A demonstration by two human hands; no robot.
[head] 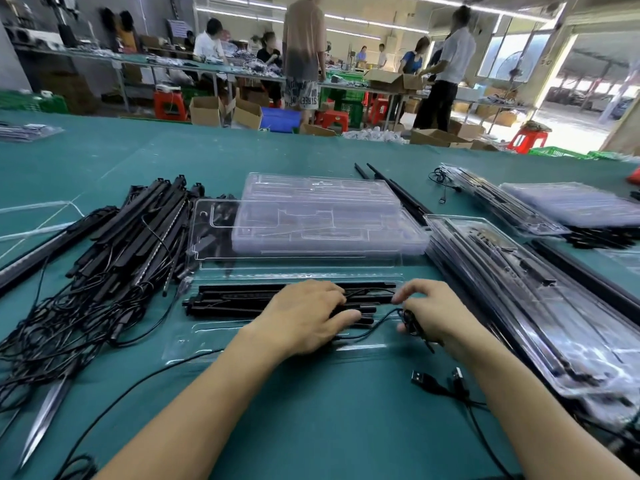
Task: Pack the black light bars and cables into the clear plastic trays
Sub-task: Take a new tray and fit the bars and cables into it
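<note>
Head view is showing you a green table (pixel 311 427) with your two bare forearms reaching forward across it. Nearest to you, on the right, two USB plugs (pixel 420 377) are lying on the cloth, their leads running off toward the right edge. Just beyond them an open tray (pixel 194 344) of clear plastic is lying flat in front of you, and a set of black light bars (pixel 235 299) is sitting lengthwise in its far half.

Your left hand (pixel 304 317) is lying palm down over the right part of those bars, fingers spread and pressing on them, gripping nothing. Your right hand (pixel 429 313) is pinching a small coil of cable (pixel 410 318) between thumb and curled fingers, just beside the right end of the bars and over the tray; a loop of that cable is trailing back under your left hand.

To your left, a loose pile of bars and cables (pixel 131 244) is lying tangled on the table. Behind the open tray, a stack of empty trays (pixel 325 216) is sitting in the middle. To your right, a stack of packed trays (pixel 519 289) is slanting away from you, with a second packed stack (pixel 571 206) farther back. Two loose bars (pixel 391 188) are lying between the empty stack and those.

Beyond the table, people are working at other benches among cardboard boxes and red stools.
</note>
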